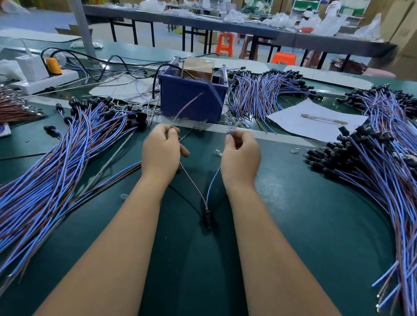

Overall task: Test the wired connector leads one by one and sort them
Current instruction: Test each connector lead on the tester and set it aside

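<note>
One lead in work: left hand (162, 149) pinches brown wire (193, 183), right hand (239, 155) pinches blue wire (212, 181); black connector (208, 218) rests on mat (297, 213) between forearms. Likely best: keep bared ends apart, touch each squarely to contacts on tester box (190, 99).

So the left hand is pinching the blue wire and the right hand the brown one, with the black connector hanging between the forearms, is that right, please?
Not quite: the wires are swapped. In the head view the left hand pinches the brown wire and the right hand pinches the blue wire. The black connector does sit between the forearms, where the two wires meet.
</note>
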